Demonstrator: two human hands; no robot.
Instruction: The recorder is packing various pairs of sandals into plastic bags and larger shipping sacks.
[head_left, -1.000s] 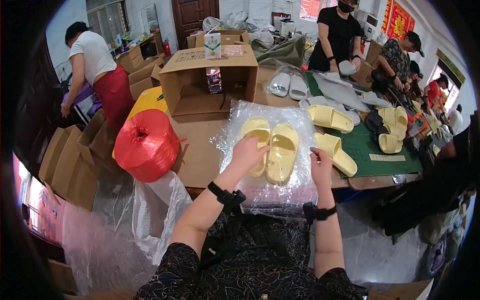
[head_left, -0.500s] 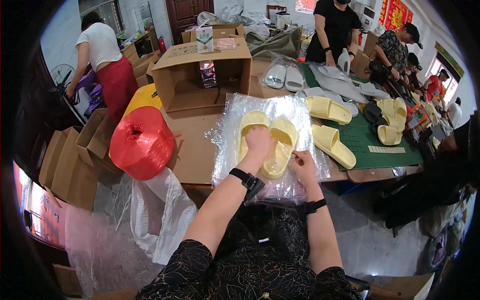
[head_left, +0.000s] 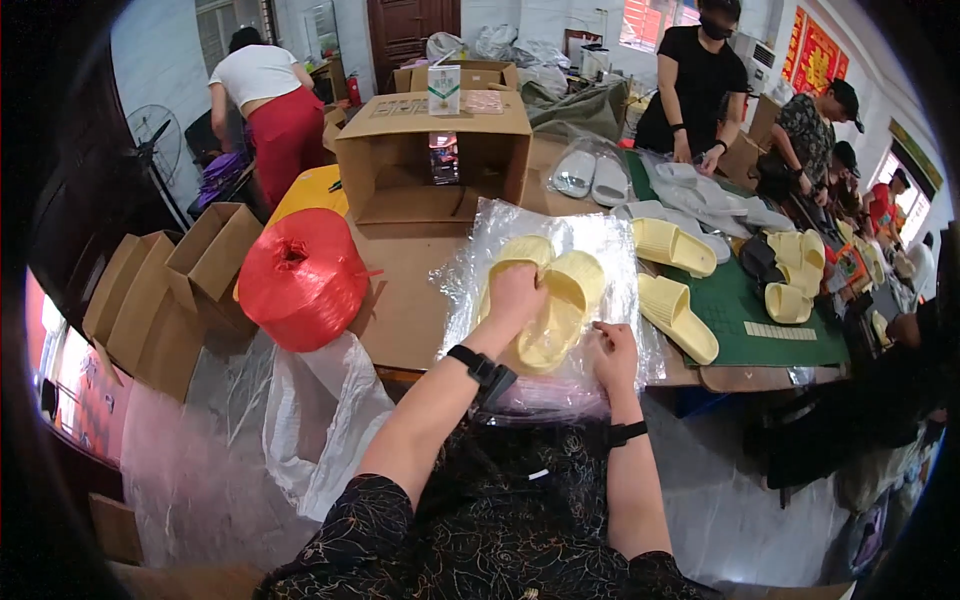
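A pair of pale yellow slippers (head_left: 562, 298) lies side by side on a clear plastic bag (head_left: 600, 240) spread over the brown table (head_left: 410, 290). My left hand (head_left: 512, 298) presses flat on the left slipper, fingers together. My right hand (head_left: 612, 352) pinches the near edge of the plastic bag beside the right slipper's heel. Both wrists wear dark bands.
A big red spool of twine (head_left: 302, 278) stands at the table's left edge. An open cardboard box (head_left: 435, 150) lies behind the bag. More yellow slippers (head_left: 672, 280) and grey ones (head_left: 590, 175) lie to the right on a green mat (head_left: 750, 310). Several people work nearby.
My left hand has slid from the space between the slippers onto the left one. My right hand has come down to the bag's near edge.
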